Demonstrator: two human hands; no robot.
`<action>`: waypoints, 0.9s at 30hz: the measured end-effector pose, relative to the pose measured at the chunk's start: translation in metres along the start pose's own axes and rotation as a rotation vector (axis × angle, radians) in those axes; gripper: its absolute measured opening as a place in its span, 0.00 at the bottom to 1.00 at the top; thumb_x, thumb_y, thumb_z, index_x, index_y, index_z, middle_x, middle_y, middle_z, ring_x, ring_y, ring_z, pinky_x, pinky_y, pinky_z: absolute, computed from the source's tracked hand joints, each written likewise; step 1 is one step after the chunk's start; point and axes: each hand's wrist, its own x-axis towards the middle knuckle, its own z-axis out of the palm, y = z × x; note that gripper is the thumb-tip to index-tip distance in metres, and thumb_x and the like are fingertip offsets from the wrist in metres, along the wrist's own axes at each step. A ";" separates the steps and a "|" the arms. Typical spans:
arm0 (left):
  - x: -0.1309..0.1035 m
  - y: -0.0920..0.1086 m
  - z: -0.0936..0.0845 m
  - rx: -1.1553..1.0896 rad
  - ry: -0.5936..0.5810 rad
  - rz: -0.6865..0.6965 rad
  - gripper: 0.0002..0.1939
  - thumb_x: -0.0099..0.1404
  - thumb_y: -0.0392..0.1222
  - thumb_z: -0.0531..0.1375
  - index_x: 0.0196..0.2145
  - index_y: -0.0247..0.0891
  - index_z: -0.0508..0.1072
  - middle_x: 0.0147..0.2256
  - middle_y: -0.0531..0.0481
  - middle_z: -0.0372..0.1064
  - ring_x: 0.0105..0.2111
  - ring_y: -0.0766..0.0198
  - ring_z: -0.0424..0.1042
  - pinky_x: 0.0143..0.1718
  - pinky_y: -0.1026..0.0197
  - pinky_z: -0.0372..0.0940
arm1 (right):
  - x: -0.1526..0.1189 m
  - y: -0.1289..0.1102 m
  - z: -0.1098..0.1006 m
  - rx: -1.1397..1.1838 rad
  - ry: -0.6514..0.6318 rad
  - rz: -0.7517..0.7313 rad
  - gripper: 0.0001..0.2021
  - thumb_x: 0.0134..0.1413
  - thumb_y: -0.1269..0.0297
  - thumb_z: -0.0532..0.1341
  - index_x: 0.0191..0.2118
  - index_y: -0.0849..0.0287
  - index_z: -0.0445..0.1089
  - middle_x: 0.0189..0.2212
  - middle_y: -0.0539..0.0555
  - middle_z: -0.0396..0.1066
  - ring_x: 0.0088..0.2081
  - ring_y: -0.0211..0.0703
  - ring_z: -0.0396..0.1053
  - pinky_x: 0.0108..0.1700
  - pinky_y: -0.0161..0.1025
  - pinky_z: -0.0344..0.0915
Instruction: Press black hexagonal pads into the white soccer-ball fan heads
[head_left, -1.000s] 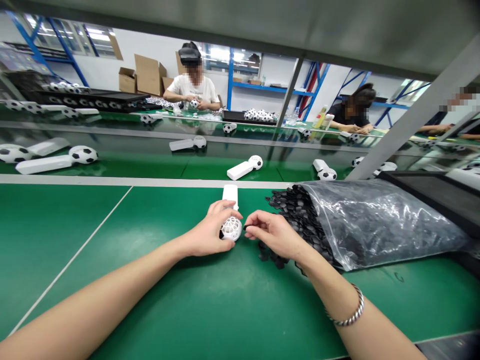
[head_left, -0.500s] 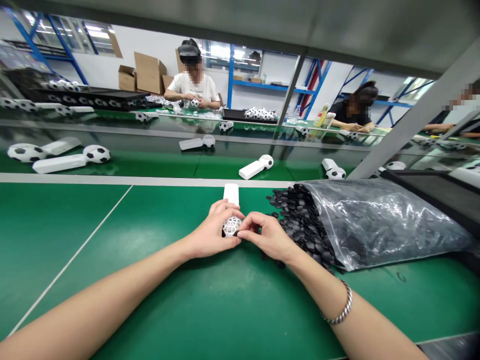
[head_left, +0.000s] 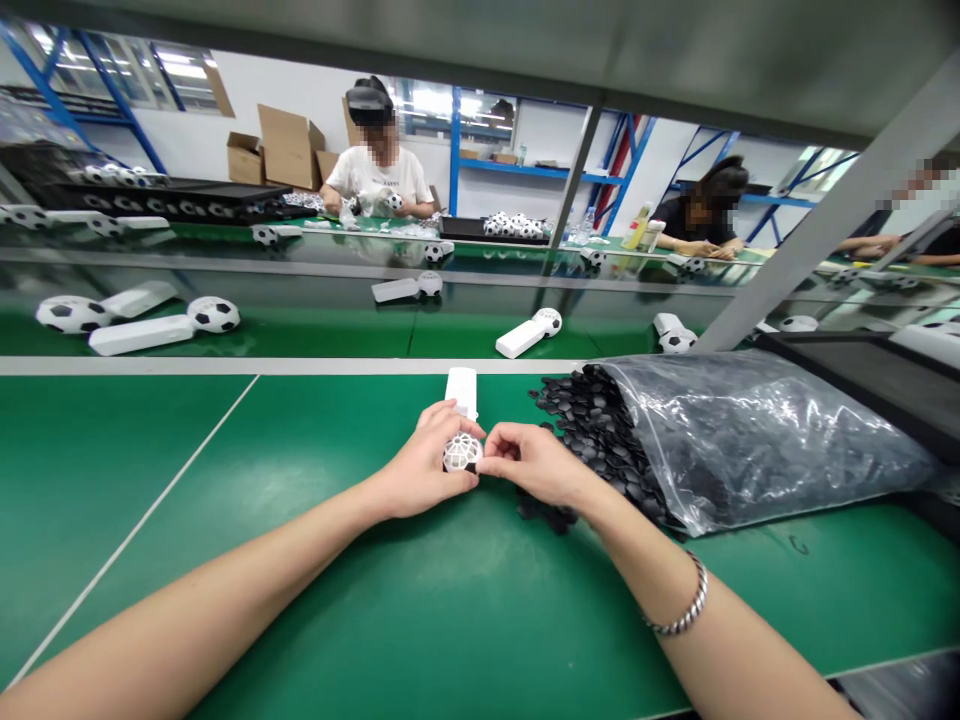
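Observation:
My left hand (head_left: 424, 470) curls around the ball-shaped head (head_left: 461, 452) of a white handheld device, its fingers behind and thumb in front. The head has an open white lattice on top and black on its lower side. Its flat white handle (head_left: 461, 392) points away from me on the green table. At the ball's right side, my right hand (head_left: 531, 462) pinches thumb and forefinger together against a small black patch (head_left: 471, 467). Fingertips partly cover that patch. Just right of my right hand lies a heap of loose black patches (head_left: 600, 430).
The patches spill from a clear plastic bag (head_left: 765, 440). Behind a pale rail (head_left: 337, 366), a conveyor belt (head_left: 315, 330) carries several football-headed devices (head_left: 529, 333). A slanted grey post (head_left: 795, 220) and black tray (head_left: 847, 380) stand right. Co-workers (head_left: 382, 175) sit across the line.
The devices on the near belt have shifted slightly right, those on the far belt slightly left. My hands stay at the ball, with only slight movement.

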 end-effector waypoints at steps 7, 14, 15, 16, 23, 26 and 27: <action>-0.001 -0.006 0.007 -0.018 0.140 -0.119 0.31 0.41 0.47 0.67 0.42 0.41 0.61 0.47 0.45 0.47 0.53 0.51 0.52 0.55 0.47 0.51 | -0.009 0.011 -0.028 -0.509 0.041 0.149 0.06 0.40 0.65 0.64 0.28 0.55 0.69 0.28 0.51 0.69 0.30 0.39 0.65 0.29 0.34 0.56; -0.001 -0.006 0.005 -0.050 0.129 -0.096 0.26 0.43 0.42 0.66 0.40 0.42 0.62 0.44 0.48 0.48 0.50 0.54 0.55 0.54 0.47 0.52 | -0.007 0.012 -0.018 -0.457 0.045 0.057 0.07 0.42 0.62 0.64 0.31 0.55 0.69 0.30 0.51 0.68 0.30 0.38 0.65 0.30 0.34 0.57; 0.000 -0.006 0.005 -0.053 0.119 -0.089 0.26 0.44 0.41 0.66 0.41 0.42 0.62 0.45 0.48 0.48 0.50 0.54 0.55 0.55 0.47 0.52 | -0.007 0.013 -0.016 -0.457 0.046 0.049 0.07 0.42 0.62 0.64 0.31 0.55 0.69 0.30 0.51 0.68 0.30 0.38 0.65 0.30 0.34 0.57; 0.000 -0.007 0.004 -0.054 0.108 -0.081 0.26 0.43 0.41 0.66 0.41 0.42 0.62 0.45 0.47 0.48 0.51 0.54 0.55 0.55 0.47 0.51 | -0.007 0.013 -0.015 -0.460 0.049 0.047 0.06 0.42 0.64 0.64 0.30 0.56 0.69 0.29 0.51 0.67 0.30 0.38 0.65 0.31 0.34 0.57; 0.002 -0.015 -0.006 -0.063 0.008 -0.066 0.28 0.42 0.44 0.67 0.43 0.46 0.67 0.44 0.48 0.49 0.50 0.55 0.56 0.54 0.49 0.53 | -0.008 0.005 -0.013 -0.257 0.022 -0.033 0.02 0.47 0.69 0.60 0.28 0.58 0.66 0.22 0.46 0.65 0.25 0.34 0.62 0.26 0.31 0.56; 0.004 -0.019 -0.013 -0.074 -0.083 -0.034 0.29 0.43 0.44 0.67 0.45 0.47 0.66 0.42 0.49 0.53 0.47 0.57 0.60 0.52 0.51 0.55 | -0.008 -0.001 -0.011 -0.174 0.033 -0.175 0.02 0.49 0.68 0.59 0.30 0.57 0.68 0.26 0.48 0.67 0.29 0.35 0.64 0.31 0.32 0.60; 0.004 -0.019 -0.015 -0.083 -0.116 -0.015 0.30 0.44 0.43 0.67 0.46 0.47 0.66 0.42 0.50 0.54 0.46 0.58 0.61 0.52 0.52 0.56 | -0.008 -0.002 -0.010 -0.185 0.041 -0.233 0.03 0.50 0.69 0.58 0.31 0.57 0.69 0.28 0.48 0.68 0.31 0.36 0.65 0.34 0.32 0.60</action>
